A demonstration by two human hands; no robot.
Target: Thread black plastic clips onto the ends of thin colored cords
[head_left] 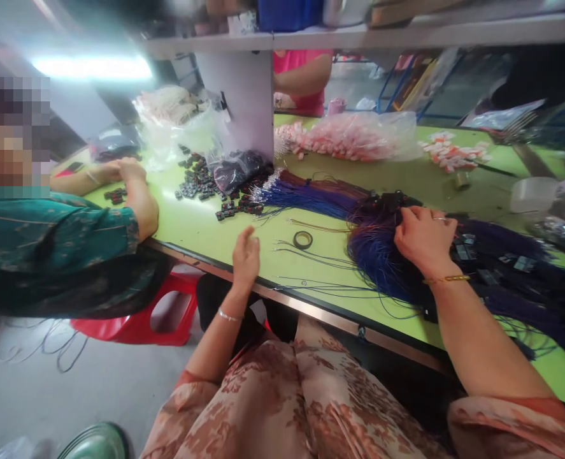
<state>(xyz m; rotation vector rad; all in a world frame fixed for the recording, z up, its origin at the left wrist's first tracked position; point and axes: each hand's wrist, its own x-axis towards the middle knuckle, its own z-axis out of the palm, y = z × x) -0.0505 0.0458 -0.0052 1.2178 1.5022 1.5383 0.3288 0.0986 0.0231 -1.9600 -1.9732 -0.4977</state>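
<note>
My left hand [246, 256] hovers over the table's front edge with nothing in it, its fingers loosely stretched and a little apart. My right hand [425, 237] is bent over a thick bundle of blue and purple wires [371, 255]. Its fingertips close on a black connector [397, 201] at the top of the bundle; the underside of the grip is hidden. Between my hands lie a small dark tape roll [302, 240] and several loose wires [320, 258] with metal tips. Further back, blue and brown wires [311, 194] stretch left, ending in pale terminals.
Loose black connectors [199, 182] are piled by a plastic bag [237, 172] at the back. Behind the wires sits a bag of pink-white parts [358, 135]. A co-worker's hands [132, 171] are at the left, beside a red stool [167, 312]. A shelf [311, 39] overhangs the table.
</note>
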